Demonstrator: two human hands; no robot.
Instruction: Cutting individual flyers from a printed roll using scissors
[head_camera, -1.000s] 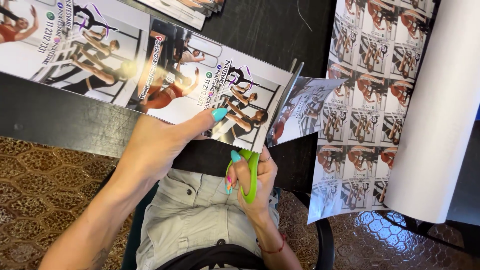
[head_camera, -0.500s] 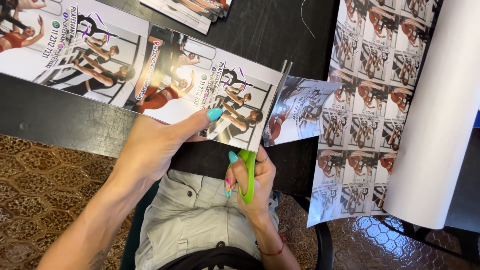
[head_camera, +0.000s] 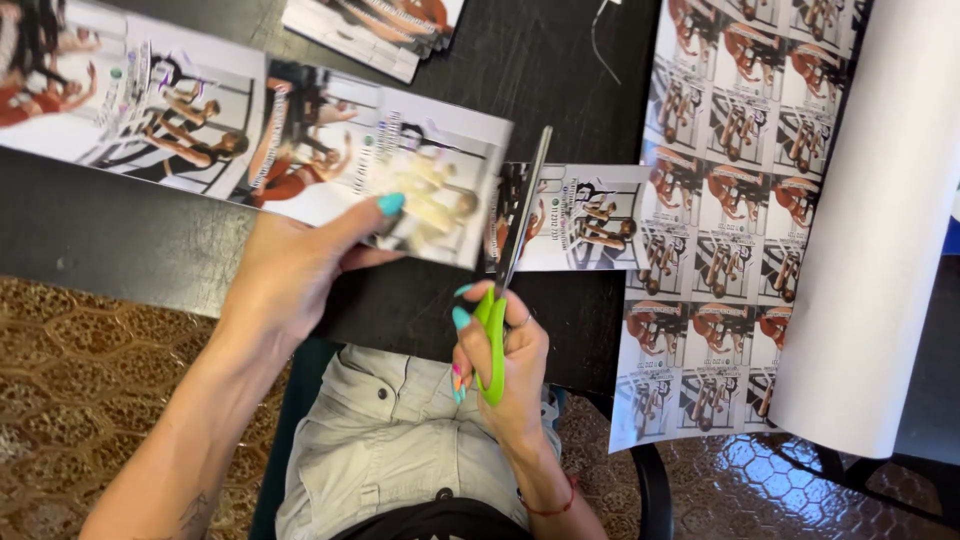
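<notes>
A black tabletop (head_camera: 120, 250) spans the upper part of the view, with a patterned brown floor (head_camera: 90, 390) below its near edge. The person sits at that edge in light grey trousers (head_camera: 390, 450).

Left hand (head_camera: 290, 275): it holds a long printed strip (head_camera: 250, 140) of photo cards by the lower edge near the strip's right end. The thumb, with a turquoise nail, lies on top of the paper and the other digits are hidden beneath it. This grip is clamped on the strip. The strip runs from the upper left of the tabletop to just left of the scissor blades, and its right end is blurred.

Right hand (head_camera: 500, 370): it holds green-handled scissors (head_camera: 505, 290) with the digits through the handle loops, closed on the handles. The blades point up and away from the person and appear together as one narrow line. They stand between the strip's right end and a single cut card (head_camera: 585, 215), which lies flat on the tabletop just right of the blades.

To the right of the cut card lies a large printed sheet (head_camera: 720, 200) with rows of small repeated pictures; the card's right edge overlaps or touches it. The sheet comes off a white paper roll (head_camera: 880, 230) at the far right. A small stack of cut cards (head_camera: 375, 30) rests at the top edge of the view, well apart from both hands
</notes>
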